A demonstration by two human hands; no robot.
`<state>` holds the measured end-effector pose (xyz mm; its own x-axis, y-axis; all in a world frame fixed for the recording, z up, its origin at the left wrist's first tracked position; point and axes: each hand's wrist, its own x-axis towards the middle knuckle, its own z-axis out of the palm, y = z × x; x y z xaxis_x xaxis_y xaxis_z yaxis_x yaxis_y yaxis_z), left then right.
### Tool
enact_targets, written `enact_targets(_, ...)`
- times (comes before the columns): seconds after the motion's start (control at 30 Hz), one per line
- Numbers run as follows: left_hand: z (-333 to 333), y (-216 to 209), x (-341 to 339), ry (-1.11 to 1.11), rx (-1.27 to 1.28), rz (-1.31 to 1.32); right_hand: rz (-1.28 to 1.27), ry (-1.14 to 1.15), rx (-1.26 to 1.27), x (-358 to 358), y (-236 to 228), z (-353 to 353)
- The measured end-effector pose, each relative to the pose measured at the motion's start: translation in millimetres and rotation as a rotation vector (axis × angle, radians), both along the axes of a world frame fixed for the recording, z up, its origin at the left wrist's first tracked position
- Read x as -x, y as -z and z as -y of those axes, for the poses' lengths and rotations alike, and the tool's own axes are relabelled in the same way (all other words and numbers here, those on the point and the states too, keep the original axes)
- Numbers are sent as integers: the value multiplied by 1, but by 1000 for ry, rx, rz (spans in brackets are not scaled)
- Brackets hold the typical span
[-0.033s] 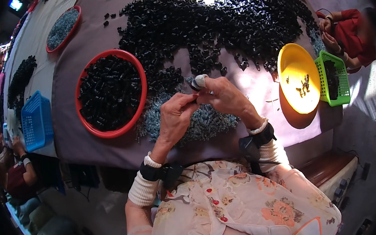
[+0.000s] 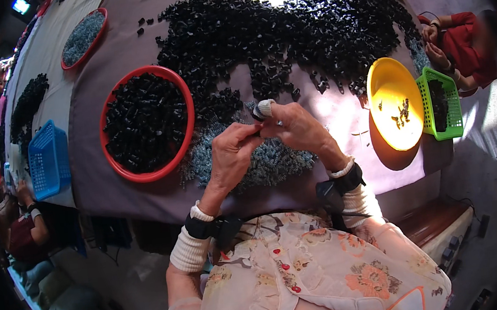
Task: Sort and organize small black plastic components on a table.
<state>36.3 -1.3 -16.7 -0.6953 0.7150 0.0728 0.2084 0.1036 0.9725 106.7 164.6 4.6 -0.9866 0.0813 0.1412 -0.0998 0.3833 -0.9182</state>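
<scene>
Hands met above the table's near edge. Right hand (image 2: 297, 127) pinched a small black part (image 2: 257, 113) at its taped fingertips; left hand (image 2: 231, 153) closed on the same piece from below, both equally near. The part's long axis probably ran across the fingers, though the view was too small to be sure. Grey-blue pile of small pieces (image 2: 273, 161) lay directly beneath. Red bowl (image 2: 119, 167) of black parts stood to the left, yellow bowl (image 2: 386, 79) and green basket (image 2: 452, 112) well apart to the right. Large black heap (image 2: 284, 32) lay beyond; nothing blocked the hands.
</scene>
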Motion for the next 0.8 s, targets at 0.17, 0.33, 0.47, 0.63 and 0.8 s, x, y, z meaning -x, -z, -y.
enact_targets(0.17,1,-3,1,1,-28,-17,47,-22,61,-1,1,1)
enact_targets(0.33,2,-8,5,13,10,-107,81,4,109,-2,0,7)
enact_targets(0.47,3,-9,5,20,0,-150,117,3,165,0,-8,10)
enact_targets(0.63,3,-10,8,25,0,-223,150,1,142,2,-10,12)
enact_targets(0.8,5,-14,10,25,9,-247,158,10,197,5,-10,13)
